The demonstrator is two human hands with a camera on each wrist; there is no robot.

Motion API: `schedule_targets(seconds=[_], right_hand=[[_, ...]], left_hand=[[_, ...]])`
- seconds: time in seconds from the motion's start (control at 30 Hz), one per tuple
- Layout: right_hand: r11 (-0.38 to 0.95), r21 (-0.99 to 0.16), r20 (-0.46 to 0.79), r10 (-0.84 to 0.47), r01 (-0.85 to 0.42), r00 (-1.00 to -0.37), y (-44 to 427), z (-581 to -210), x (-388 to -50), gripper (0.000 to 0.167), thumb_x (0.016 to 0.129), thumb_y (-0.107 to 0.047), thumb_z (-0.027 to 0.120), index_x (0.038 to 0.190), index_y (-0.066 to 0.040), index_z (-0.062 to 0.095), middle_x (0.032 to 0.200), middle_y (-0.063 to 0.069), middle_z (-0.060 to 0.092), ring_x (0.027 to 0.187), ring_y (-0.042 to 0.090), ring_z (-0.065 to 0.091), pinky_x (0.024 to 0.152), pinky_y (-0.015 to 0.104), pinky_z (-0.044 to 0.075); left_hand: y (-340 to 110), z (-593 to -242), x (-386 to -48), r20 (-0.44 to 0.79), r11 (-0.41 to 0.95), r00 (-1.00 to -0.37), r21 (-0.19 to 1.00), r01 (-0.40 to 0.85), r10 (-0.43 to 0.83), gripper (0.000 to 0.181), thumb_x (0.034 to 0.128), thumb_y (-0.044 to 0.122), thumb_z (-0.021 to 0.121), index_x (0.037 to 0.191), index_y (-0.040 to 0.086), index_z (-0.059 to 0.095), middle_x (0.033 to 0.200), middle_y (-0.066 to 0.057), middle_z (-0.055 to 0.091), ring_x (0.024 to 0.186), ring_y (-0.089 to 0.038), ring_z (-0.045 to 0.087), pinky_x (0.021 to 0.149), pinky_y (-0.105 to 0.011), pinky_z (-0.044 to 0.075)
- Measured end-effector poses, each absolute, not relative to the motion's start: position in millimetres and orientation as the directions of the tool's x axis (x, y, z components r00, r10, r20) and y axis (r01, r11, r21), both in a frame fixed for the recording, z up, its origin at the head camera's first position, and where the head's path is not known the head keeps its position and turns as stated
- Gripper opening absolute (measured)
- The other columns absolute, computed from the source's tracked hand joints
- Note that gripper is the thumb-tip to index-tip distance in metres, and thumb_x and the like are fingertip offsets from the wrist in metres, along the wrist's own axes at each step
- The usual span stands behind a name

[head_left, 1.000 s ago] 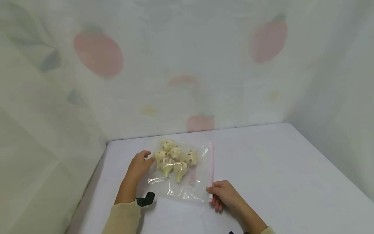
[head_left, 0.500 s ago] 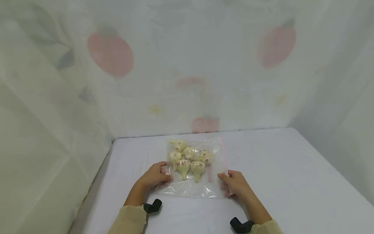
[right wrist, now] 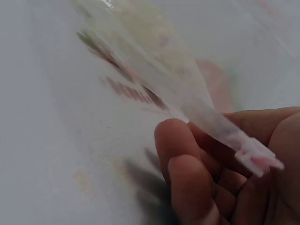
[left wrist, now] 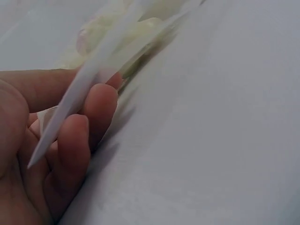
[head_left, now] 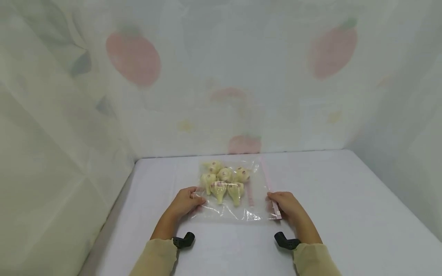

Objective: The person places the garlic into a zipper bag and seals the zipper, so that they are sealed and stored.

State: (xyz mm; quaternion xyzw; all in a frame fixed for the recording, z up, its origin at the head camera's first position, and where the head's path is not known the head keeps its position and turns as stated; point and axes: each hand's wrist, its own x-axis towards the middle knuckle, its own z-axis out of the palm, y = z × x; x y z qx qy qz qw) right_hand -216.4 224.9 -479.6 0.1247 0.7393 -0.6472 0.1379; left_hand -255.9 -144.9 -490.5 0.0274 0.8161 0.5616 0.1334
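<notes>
A clear zip bag [head_left: 259,188] with a pink closure strip [head_left: 266,172] along its right side lies between my hands. Inside it are several pale garlic bulbs [head_left: 219,190], bunched toward its left and far part. My left hand [head_left: 184,202] pinches the bag's left edge, thumb on top and fingers beneath. At the near end of the strip, by the white slider [head_left: 277,212], my right hand [head_left: 288,205] grips the other side. Both wrist views show the near edge of the bag raised off the table, with finger shadows below.
A white-covered table [head_left: 345,214] spreads out under the bag. Behind it hangs a pale curtain [head_left: 276,76] printed with faded strawberries, and further cloth [head_left: 45,172] closes off the left side. Each wrist carries a black camera mount [head_left: 184,240].
My left hand, beside the bag one second ago, has taken hold of its left edge. The right hand keeps its grip. The bag appears shifted rightward in the head view, which has also moved.
</notes>
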Motion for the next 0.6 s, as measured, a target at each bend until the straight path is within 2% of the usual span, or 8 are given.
schedule_targets(seconds=[0.13,0.23,0.4,0.6], right_hand=[[0.060,-0.939,-0.339,0.009,0.339,-0.941,221.7,-479.5,-215.6,0.028,0.094,-0.026,0.065,0.092,0.001,0.067,0.061,-0.002,0.055,0.053,0.010,0.052,0.050,0.026,0.047],[0.037,-0.935,-0.351,0.028,0.352,-0.936,218.7,-479.0,-214.0,0.025,0.092,-0.022,0.066,0.092,0.003,0.068,0.062,0.000,0.057,0.053,0.010,0.053,0.050,0.026,0.048],[0.078,-0.938,-0.334,0.069,0.338,-0.940,215.2,-481.3,-214.2,0.024,0.090,-0.020,0.065,0.093,0.004,0.067,0.064,0.001,0.056,0.056,0.012,0.052,0.051,0.027,0.047],[0.125,-0.940,-0.304,0.110,0.317,-0.946,211.8,-489.1,-217.0,0.025,0.091,-0.025,0.067,0.096,-0.001,0.062,0.069,0.002,0.054,0.057,0.014,0.054,0.050,0.027,0.048]], left_hand=[[-153.7,-493.2,-253.4,-0.173,0.365,-0.959,0.927,-0.082,0.224,0.060,0.0818,0.021,0.080,0.135,0.009,0.056,0.062,-0.002,0.061,0.049,-0.012,0.052,0.048,-0.027,0.043],[-157.4,-494.0,-250.2,-0.167,0.367,-0.962,0.927,-0.078,0.217,0.062,0.0793,0.021,0.082,0.134,0.010,0.056,0.059,-0.001,0.058,0.049,-0.012,0.050,0.048,-0.027,0.042],[-158.8,-498.2,-251.7,-0.154,0.372,-0.966,0.926,-0.067,0.209,0.063,0.0753,0.024,0.086,0.131,0.015,0.059,0.060,-0.001,0.054,0.049,-0.012,0.047,0.045,-0.026,0.040],[-160.1,-502.6,-252.7,-0.124,0.392,-0.966,0.919,-0.026,0.228,0.059,0.0769,0.019,0.084,0.131,0.022,0.059,0.060,0.001,0.048,0.049,-0.012,0.043,0.045,-0.024,0.037]])
